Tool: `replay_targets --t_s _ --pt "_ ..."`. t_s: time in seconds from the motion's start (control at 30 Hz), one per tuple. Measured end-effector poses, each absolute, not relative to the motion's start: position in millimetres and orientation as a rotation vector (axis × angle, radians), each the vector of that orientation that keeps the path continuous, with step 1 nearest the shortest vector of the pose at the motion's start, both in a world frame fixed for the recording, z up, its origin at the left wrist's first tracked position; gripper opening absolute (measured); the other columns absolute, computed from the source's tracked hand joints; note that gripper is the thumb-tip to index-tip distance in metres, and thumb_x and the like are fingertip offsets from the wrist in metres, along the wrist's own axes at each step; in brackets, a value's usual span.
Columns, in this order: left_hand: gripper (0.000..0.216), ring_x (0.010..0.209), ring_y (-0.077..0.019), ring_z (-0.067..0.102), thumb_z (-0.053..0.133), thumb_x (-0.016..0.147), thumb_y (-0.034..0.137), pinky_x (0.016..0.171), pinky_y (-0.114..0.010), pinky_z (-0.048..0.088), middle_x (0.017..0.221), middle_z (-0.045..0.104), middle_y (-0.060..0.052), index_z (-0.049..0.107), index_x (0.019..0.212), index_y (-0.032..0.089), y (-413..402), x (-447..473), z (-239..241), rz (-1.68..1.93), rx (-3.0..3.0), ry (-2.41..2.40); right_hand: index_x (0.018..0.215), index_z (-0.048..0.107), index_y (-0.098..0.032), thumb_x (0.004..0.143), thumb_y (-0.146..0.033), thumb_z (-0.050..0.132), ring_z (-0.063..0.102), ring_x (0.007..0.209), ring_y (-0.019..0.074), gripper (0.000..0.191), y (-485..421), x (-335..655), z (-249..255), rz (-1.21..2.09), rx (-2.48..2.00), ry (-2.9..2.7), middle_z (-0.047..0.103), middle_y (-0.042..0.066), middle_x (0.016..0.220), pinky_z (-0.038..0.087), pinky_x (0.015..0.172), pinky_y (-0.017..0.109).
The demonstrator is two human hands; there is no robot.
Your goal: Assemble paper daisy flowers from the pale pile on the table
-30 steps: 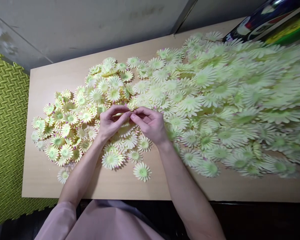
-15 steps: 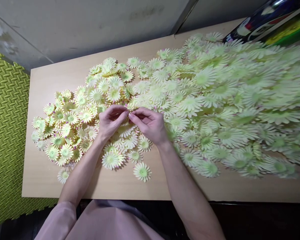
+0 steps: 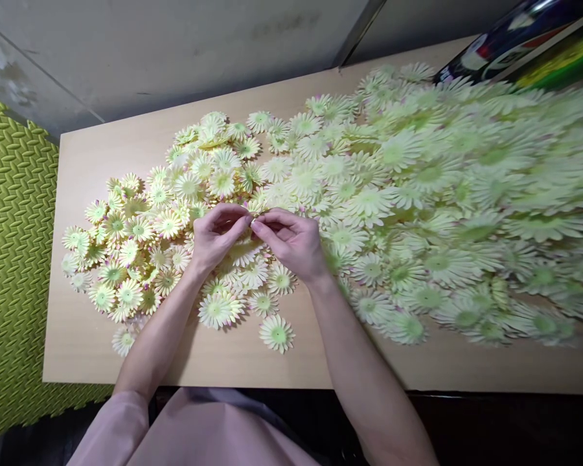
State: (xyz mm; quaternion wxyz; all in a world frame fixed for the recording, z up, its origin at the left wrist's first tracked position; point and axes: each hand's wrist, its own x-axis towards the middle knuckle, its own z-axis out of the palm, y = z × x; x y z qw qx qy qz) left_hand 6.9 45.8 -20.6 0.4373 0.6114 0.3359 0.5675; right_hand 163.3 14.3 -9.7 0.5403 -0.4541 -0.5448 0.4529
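My left hand (image 3: 218,234) and my right hand (image 3: 291,241) meet above the middle of the table, thumbs and forefingers pinched close together. Between the fingertips is a small pale flower piece (image 3: 253,219), mostly hidden by the fingers; its edges blend into the flowers behind. Under and around both hands lie many artificial daisy heads (image 3: 188,186), pale yellow-green with greener centres and some pink petal tips. A stack of flower heads (image 3: 218,309) rests just below my wrists. One single flower head (image 3: 276,333) lies nearer the front edge.
The wooden table (image 3: 92,353) carries a large heap of flower heads (image 3: 442,262) spreading over its right side. Dark and green printed packages (image 3: 510,48) stand at the back right. A grey wall (image 3: 189,52) runs behind, and a green woven-pattern foam mat (image 3: 14,272) is at the left.
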Motion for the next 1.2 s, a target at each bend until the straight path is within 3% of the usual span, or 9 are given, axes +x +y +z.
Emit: replay_targets --t_s 1.2 --pt "0.017 0.078 -0.0092 0.072 0.074 0.081 0.029 0.074 -0.021 0.061 0.087 0.073 -0.001 0.068 0.092 0.017 44.3 6.9 -22.0 1.384 1.486 0.847 0.084 0.072 -0.022 0.083 -0.034 0.072 0.067 0.078 0.0163 0.012 13.8 162.6 -9.9 1.022 -1.104 -1.343 0.068 0.003 0.086 0.061 0.068 0.029"
